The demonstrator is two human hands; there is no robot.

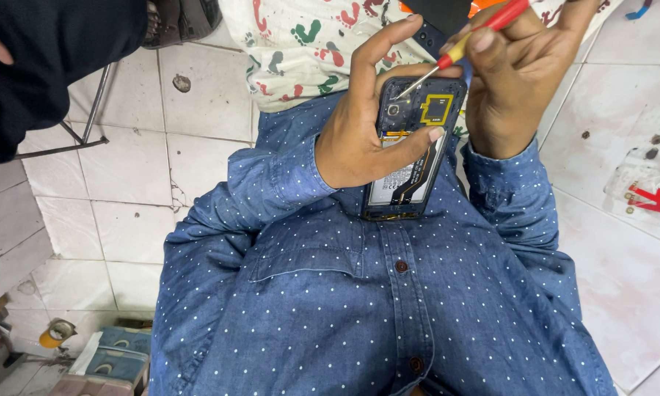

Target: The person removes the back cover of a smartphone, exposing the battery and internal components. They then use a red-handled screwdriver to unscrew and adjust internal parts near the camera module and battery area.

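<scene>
Noted, well off to the left of the grip, a dark sleeve (36,66) belonging to another person, with a thin metal frame (88,125) just below it on the tiled floor (124,176). Spotted lower down on that same far side a roll of tape (55,334), apart from everything in hand. Found the left hand (359,139) closed around an opened phone (410,176), back cover off and battery and yellow-edged parts exposed. Held upright in front of the blue dotted shirt (388,308), lower edge seemingly propped against the chest, probably for a steady rest. Laid the thumb across the phone's middle and wrapped the fingers over the top left corner, likely to stop any twisting under pressure while leaving the upper parts uncovered. Saw, above and behind the grip, a pale cloth (300,44) printed with coloured footprints. Found, just right of the phone, the right hand (517,88) pinched shut on a red-handled screwdriver (484,26), held low on the handle and slanted down to the left, apparently for fine control, with the metal tip touching the phone's upper left area beside the camera lens. Noted, well to the right of the grip, a clear plastic bag (649,191) with a red piece inside, lying on the floor.
</scene>
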